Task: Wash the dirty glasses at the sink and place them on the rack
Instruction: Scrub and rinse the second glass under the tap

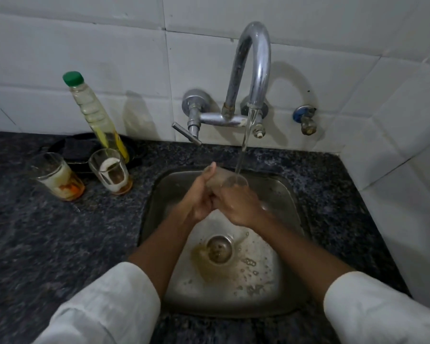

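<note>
A clear glass (230,181) lies tilted over the steel sink (278,194), its mouth under the running water from the tap (255,68). My left hand (200,197) wraps the glass's base end, thumb up. My right hand (238,204) grips the glass near its rim, fingers hidden behind it. Two dirty glasses stand on the dark counter at the left: one (57,176) with orange and white residue, another (111,171) with white and brown residue. No rack is in view.
A bottle of yellow liquid with a green cap (97,117) leans by the wall behind the dirty glasses, next to a black dish (70,150). Brownish water pools around the sink drain (219,249). A small valve (305,119) sticks out of the tiled wall at the right.
</note>
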